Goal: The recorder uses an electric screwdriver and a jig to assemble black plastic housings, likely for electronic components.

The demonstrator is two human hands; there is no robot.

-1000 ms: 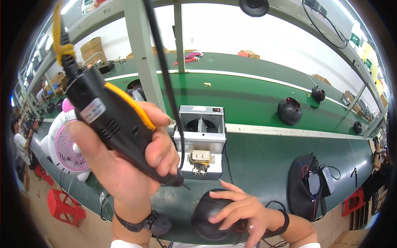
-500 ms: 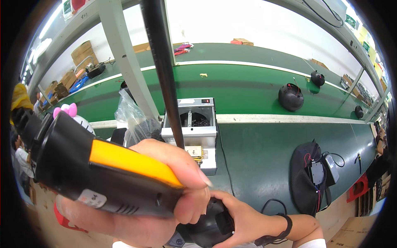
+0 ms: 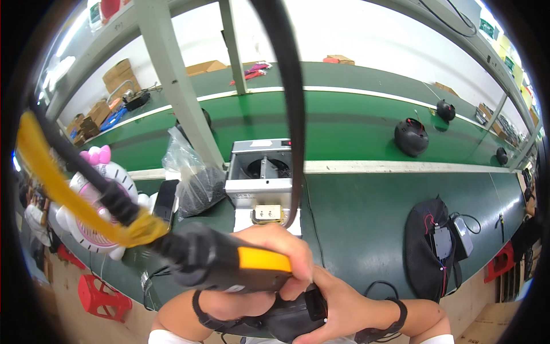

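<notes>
My left hand is wrapped round a black electric screwdriver with an orange panel; its rear end, with yellow wrapping and a cord, points left. The screwdriver's front end is hidden by my fingers, close over a rounded black plastic housing. My right hand grips that housing from the right side, thumb and fingers spread around it. The housing's lower part runs out of the picture. Beyond my hands stands a grey screw feeder with a small brass-coloured block in front.
Left of the feeder sit a clear bag of small dark pieces, a dark phone and a pink-and-white fan. A black fabric-like cover with wired parts lies right. Black round housings rest on the green belt. A dark strap-like cord hangs centrally.
The screwdriver in my left hand has moved down, rightward and away from the camera. The fan and bag show more fully. My right hand keeps hold of the housing in nearly the same place.
</notes>
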